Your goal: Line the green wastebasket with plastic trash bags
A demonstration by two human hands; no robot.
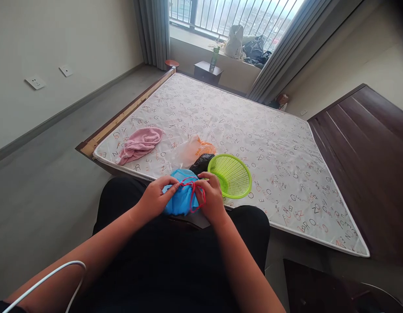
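Observation:
A blue plastic bag (180,202) with a red drawstring (192,191) rests between my knees at the mattress edge. My left hand (160,193) pinches the red drawstring near the bag's gathered top. On the other side, my right hand (211,193) has its fingers closed on the same drawstring, and a loop of it hangs below. Just beyond my right hand a green plastic basket (235,174) lies tipped on its side. Touching the basket is a black plastic bag (202,163), with a clear and orange plastic bag (191,150) behind it.
A pink towel (141,144) lies crumpled on the patterned mattress (221,113) at the left. The dark headboard (361,169) rises at the right. A small nightstand (208,71) bearing a green bottle (214,58) stands by the window. A white cable (54,271) crosses my left arm.

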